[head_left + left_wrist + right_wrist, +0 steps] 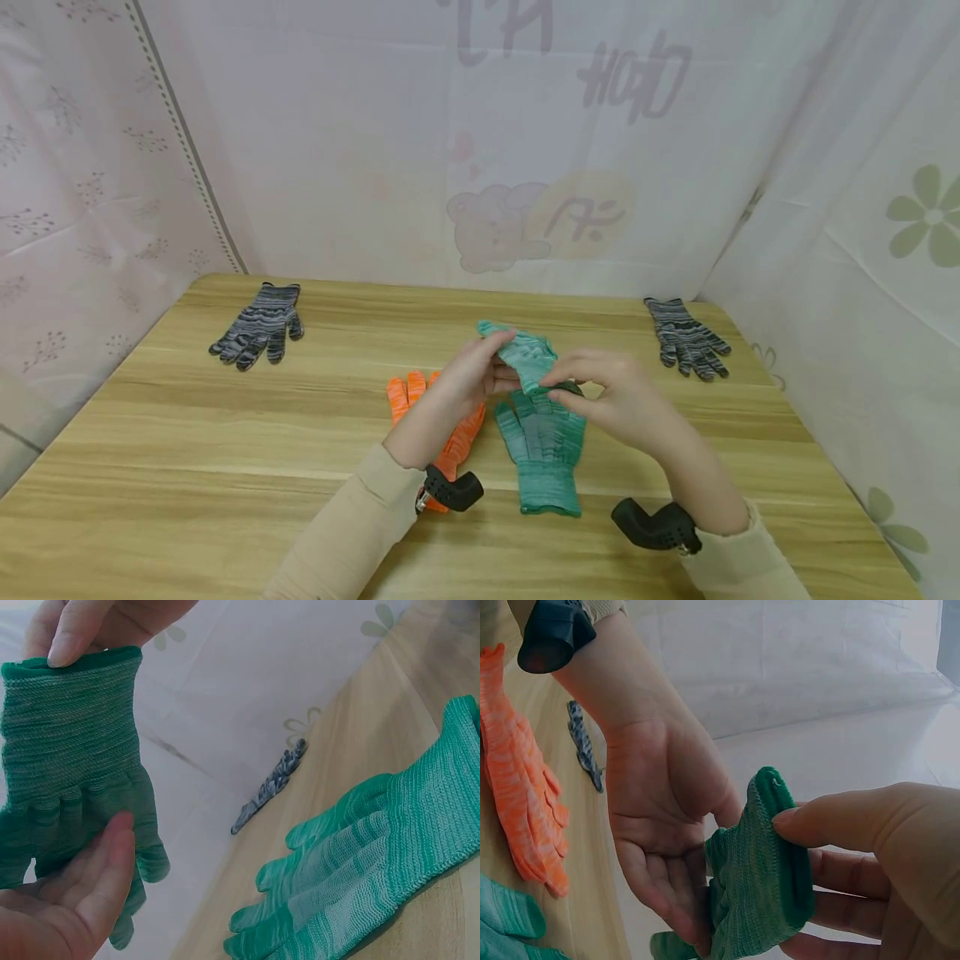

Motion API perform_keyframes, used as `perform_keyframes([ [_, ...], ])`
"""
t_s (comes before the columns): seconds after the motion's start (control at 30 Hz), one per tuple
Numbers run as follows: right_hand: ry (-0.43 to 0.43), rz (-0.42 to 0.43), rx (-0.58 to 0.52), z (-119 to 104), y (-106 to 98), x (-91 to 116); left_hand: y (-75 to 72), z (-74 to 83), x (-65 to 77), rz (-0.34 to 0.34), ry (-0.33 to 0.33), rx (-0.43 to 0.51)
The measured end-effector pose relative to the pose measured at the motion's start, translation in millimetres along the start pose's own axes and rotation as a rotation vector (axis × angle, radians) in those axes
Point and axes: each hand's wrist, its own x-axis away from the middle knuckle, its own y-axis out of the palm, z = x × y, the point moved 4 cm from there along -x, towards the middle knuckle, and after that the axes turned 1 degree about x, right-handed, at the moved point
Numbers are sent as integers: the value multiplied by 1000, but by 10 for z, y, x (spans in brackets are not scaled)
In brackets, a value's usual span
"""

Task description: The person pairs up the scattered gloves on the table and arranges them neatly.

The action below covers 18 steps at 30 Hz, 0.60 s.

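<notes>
A green knit glove [528,357] is held up off the table between both hands. My left hand [478,367] grips its finger end, thumb on the near side and fingers behind. With thumb and fingertips my right hand [606,387] pinches the cuff's edge; in the right wrist view the cuff [784,855] has a darker green rim. Below lies a second green glove [550,467] flat on the table, its fingers pointing away. Left of it an orange glove [461,437] is partly covered by my left forearm.
Two grey-and-black striped gloves lie toward the back of the wooden table [225,517]: one glove [262,325] at the left, another glove [684,337] at the right. Printed curtains [337,150] hang behind the table and along both sides.
</notes>
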Motion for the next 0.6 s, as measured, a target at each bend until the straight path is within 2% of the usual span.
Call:
perform_keyframes([
  [0.2,-2,-56,-59,-26,67,0,-9,-13,-10,12,-3,13],
  [0.6,21,-108,-56,2,112,37,-7,-29,-20,37,-11,-12],
])
